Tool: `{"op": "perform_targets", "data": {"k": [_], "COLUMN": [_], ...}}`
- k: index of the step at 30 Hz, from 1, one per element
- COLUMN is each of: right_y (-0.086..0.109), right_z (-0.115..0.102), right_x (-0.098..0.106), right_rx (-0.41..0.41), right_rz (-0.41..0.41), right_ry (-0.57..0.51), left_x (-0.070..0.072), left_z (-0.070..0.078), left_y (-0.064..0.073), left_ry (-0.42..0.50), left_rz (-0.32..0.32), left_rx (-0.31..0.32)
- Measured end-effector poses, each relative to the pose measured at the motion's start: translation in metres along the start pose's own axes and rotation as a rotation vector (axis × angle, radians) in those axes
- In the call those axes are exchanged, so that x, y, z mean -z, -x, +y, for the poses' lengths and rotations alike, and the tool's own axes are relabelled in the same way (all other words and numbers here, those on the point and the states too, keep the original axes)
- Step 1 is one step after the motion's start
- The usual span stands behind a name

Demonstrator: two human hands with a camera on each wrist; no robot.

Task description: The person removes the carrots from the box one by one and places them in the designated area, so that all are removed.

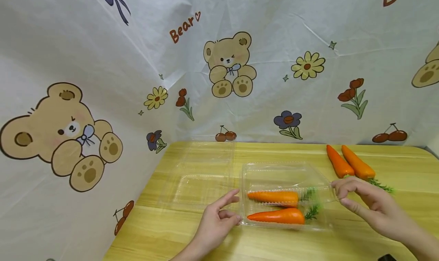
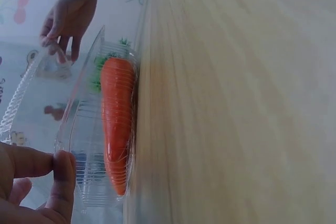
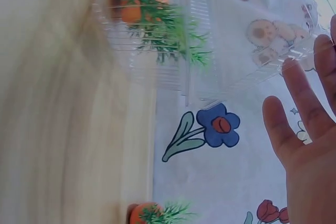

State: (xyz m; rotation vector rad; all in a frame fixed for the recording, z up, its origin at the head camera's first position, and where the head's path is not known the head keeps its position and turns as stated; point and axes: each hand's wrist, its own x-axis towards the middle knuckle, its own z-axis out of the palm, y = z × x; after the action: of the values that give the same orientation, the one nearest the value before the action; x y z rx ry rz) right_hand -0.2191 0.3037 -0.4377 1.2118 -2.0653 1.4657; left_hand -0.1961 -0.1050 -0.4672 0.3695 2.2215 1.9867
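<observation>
A clear plastic clamshell box lies on the table with its hinged lid partly raised. Inside rest two toy carrots, an orange one behind a redder one, their green tops toward the right. At the box's left end, my left hand pinches the rim between thumb and finger, seen close up in the left wrist view. My right hand holds the right edge of the lid up by its corner. In the right wrist view, the fingers reach to that lid edge.
Another clear plastic box stands to the left, its lid up against the back. Two more toy carrots, one reddish and one orange, lie at the back right beyond my right hand. A bear-printed cloth hangs behind the wooden table.
</observation>
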Motion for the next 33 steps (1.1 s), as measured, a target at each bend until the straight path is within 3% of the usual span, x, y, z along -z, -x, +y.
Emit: {"op": "perform_targets", "data": {"k": [11,20,23,33], "right_y": [-0.019,-0.035,-0.042,-0.053], "right_z": [0.005,0.003,0.005,0.024], "right_x": [0.01,0.009,0.008,-0.003], "right_rx": [-0.035,-0.25,-0.263,-0.329], "right_rz": [0.031,0.153,0.163,0.21], "right_ry": [-0.142,0.075,0.079,0.24], "left_x": [0.0,-0.001,-0.001,-0.001], "left_z": [0.001,0.001,0.001,0.002], "left_y": [0.0,0.002,0.002,0.003], "left_ry": [0.004,-0.013,-0.025,0.016], "left_rz": [-0.002,0.011,0.021,0.036], "left_rx": [0.019,-0.01,-0.003,0.026]}}
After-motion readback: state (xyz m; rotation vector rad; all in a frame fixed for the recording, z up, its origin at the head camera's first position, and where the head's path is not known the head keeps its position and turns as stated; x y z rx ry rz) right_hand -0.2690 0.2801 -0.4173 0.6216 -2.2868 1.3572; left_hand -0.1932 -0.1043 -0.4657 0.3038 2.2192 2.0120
